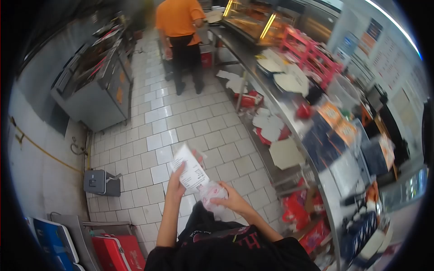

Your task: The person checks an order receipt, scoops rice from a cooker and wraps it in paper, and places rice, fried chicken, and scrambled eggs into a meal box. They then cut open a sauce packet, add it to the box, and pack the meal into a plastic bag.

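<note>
A white printed receipt (pixel 193 173) is in my left hand (pixel 176 179), with the thumb across its left side and the fingers behind it. Some clear plastic shows behind the paper's upper end. My right hand (pixel 230 198) is closed around a crumpled, see-through plastic bag (pixel 211 193) with pinkish marks, just below the receipt. Paper and bag touch or overlap at the receipt's lower edge. What the bag contains is hard to make out.
A person in an orange shirt (pixel 181 20) stands farther up the tiled aisle. A long metal counter (pixel 296 124) with stacked boxes runs along the right. Metal cooking equipment (pixel 97 86) lines the left. A grey box (pixel 102 182) and a red cooler (pixel 118 253) sit at lower left.
</note>
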### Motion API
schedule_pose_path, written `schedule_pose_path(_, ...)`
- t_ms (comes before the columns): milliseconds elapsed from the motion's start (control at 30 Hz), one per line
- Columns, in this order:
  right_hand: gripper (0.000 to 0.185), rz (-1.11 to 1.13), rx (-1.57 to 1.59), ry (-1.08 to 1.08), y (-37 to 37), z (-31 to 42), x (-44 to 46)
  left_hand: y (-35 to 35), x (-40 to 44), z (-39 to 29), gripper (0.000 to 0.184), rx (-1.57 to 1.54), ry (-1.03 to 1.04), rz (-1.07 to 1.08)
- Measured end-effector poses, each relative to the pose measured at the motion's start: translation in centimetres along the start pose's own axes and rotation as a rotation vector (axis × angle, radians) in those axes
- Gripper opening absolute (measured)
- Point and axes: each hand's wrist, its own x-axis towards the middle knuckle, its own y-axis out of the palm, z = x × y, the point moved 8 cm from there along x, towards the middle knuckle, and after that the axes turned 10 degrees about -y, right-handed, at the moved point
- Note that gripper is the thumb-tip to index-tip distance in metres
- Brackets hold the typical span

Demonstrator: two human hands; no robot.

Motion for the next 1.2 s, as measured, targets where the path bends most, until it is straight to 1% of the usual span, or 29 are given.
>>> schedule_pose_path(33, 0.056, 0.054, -0.045, 0.007, 0.0, -0.6, 2.1, -0.6, 2.2, -2.0, 0.060, -0.009, 0.030, -0.019)
schedule_pose_path(100, 0.055, 0.122, -0.070, -0.020, -0.9, -0.1, 7.2, -2.2, 7.4, -7.7, 0.054, -0.008, 0.221, -0.121)
schedule_pose_path(133, 0.055, 0.128, -0.038, 0.027, -1.5, 0.1, 9.5, -3.0, 10.0, -10.0, 0.054, -0.007, 0.237, -0.130)
schedule_pose_path(200, 0.056, 0.117, 0.009, 0.112, -2.1, 1.7, 13.8, -4.6, 14.2, -13.5, 0.044, -0.169, 0.213, -0.034)
schedule_pose_path(233, 0.056, 0.126, 0.013, 0.124, -2.6, 1.7, 15.9, -5.7, 16.2, -14.8, 0.044, -0.173, 0.215, -0.049)
schedule_pose_path(300, 0.057, 0.112, 0.070, 0.078, -3.7, 2.6, 20.5, -5.9, 20.5, -17.5, 0.046, -0.294, 0.194, 0.104)
schedule_pose_path(333, 0.057, 0.081, 0.114, 0.084, -4.3, 3.3, 22.6, -6.2, 23.0, -18.9, 0.046, -0.302, 0.202, 0.099)
schedule_pose_path(367, 0.057, 0.084, 0.112, 0.101, -4.7, 4.3, 24.5, -5.1, 25.3, -19.8, 0.050, -0.300, 0.153, 0.122)
schedule_pose_path(400, 0.057, 0.035, 0.192, 0.114, -5.4, 5.4, 26.5, -4.1, 27.3, -20.2, 0.053, -0.298, 0.098, 0.144)
schedule_pose_path(433, 0.058, -0.017, 0.274, 0.116, -6.3, 6.1, 28.7, -3.3, 28.9, -20.8, 0.053, -0.302, 0.093, 0.137)
schedule_pose_path(467, 0.058, -0.020, 0.277, 0.118, -7.0, 6.2, 31.0, -2.3, 30.7, -21.2, 0.055, -0.225, 0.064, 0.126)
schedule_pose_path(500, 0.057, -0.022, 0.267, 0.055, -7.7, 6.5, 33.2, -1.9, 32.2, -21.5, 0.056, -0.147, 0.036, 0.116)
schedule_pose_path(533, 0.055, -0.025, 0.258, -0.005, -8.6, 6.8, 35.9, -2.2, 34.3, -21.8, 0.056, -0.175, 0.006, 0.147)
schedule_pose_path(567, 0.055, -0.026, 0.260, 0.000, -9.2, 6.7, 38.3, -2.6, 36.4, -22.7, 0.056, -0.178, 0.003, 0.142)
schedule_pose_path(633, 0.058, -0.074, 0.374, 0.009, -10.7, 6.2, 43.4, -3.8, 40.4, -24.6, 0.055, -0.192, -0.020, 0.098)
schedule_pose_path(667, 0.059, -0.059, 0.410, 0.023, -11.5, 5.8, 46.0, -4.5, 42.4, -26.2, 0.051, -0.196, -0.012, 0.107)
schedule_pose_path(700, 0.059, -0.034, 0.411, 0.061, -12.0, 5.9, 48.1, -5.5, 44.3, -28.0, 0.051, -0.215, 0.007, 0.070)
schedule_pose_path(767, 0.061, -0.060, 0.418, 0.056, -13.8, 7.1, 53.4, -6.6, 48.1, -32.4, 0.051, -0.059, 0.084, 0.020)
schedule_pose_path(800, 0.067, -0.036, 0.425, 0.039, -14.4, 7.3, 56.3, -6.7, 49.6, -34.7, 0.053, -0.043, 0.114, 0.048)
schedule_pose_path(833, 0.067, -0.003, 0.425, 0.060, -14.7, 7.9, 59.1, -7.3, 51.1, -36.8, 0.053, -0.048, 0.139, 0.020)
schedule_pose_path(900, 0.074, 0.118, 0.407, 0.017, -13.9, 10.5, 64.4, -7.9, 53.7, -41.0, 0.049, -0.052, 0.223, 0.042)
schedule_pose_path(933, 0.078, 0.144, 0.380, 0.052, -13.6, 10.9, 67.0, -8.8, 55.0, -42.9, 0.049, -0.086, 0.263, 0.038)
schedule_pose_path(967, 0.078, 0.176, 0.379, 0.069, -14.0, 10.9, 68.2, -9.0, 55.6, -43.7, 0.049, -0.088, 0.289, 0.013)
schedule_pose_path(1067, 0.079, 0.230, 0.344, 0.161, -12.8, 10.7, 75.6, -13.0, 58.5, -49.6, 0.048, -0.171, 0.375, -0.051)
schedule_pose_path(1133, 0.079, 0.282, 0.357, 0.212, -11.7, 9.9, 79.9, -15.9, 60.3, -52.7, 0.050, -0.248, 0.396, -0.018)
schedule_pose_path(1200, 0.079, 0.333, 0.341, 0.259, -11.2, 8.6, 83.2, -17.9, 61.2, -55.0, 0.050, -0.251, 0.425, -0.048)
